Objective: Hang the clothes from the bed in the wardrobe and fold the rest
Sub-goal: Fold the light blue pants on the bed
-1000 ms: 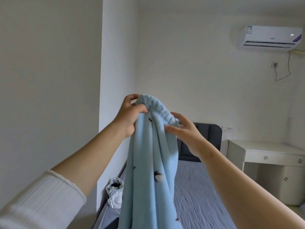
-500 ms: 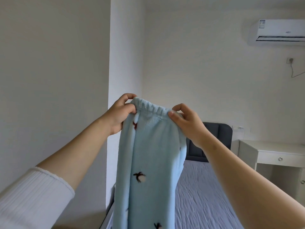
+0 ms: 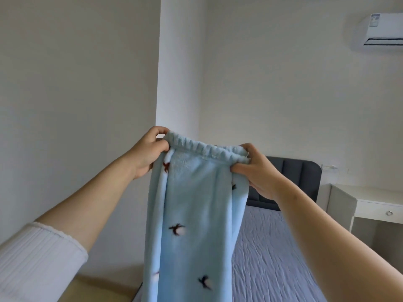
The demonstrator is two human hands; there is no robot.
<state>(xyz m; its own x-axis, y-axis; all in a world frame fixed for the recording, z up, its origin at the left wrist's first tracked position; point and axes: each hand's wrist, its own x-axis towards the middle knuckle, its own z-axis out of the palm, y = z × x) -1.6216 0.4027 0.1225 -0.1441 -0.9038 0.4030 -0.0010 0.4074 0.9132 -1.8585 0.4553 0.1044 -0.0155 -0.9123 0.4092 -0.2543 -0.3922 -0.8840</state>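
A pale wall (image 3: 76,94) fills the left and far side of the room. The bed (image 3: 272,258), under a creased grey-blue sheet with a dark padded headboard (image 3: 292,171), lies lower right, with a white desk (image 3: 370,201) to its right and an air conditioner (image 3: 383,29) high on the far wall.

The light blue fleece trousers (image 3: 196,214), fluffy and dotted with small dark motifs, hang in the air near the camera, in front of the bed, the gathered elastic waistband (image 3: 207,150) uppermost.

The left hand (image 3: 148,151) pinches the waistband's left end, fingers curled over it. The right hand (image 3: 257,171) grips its right end, fingers curled around the bunched fabric.

Compared with half a second ago, the hands are farther apart and the waistband is stretched wider.
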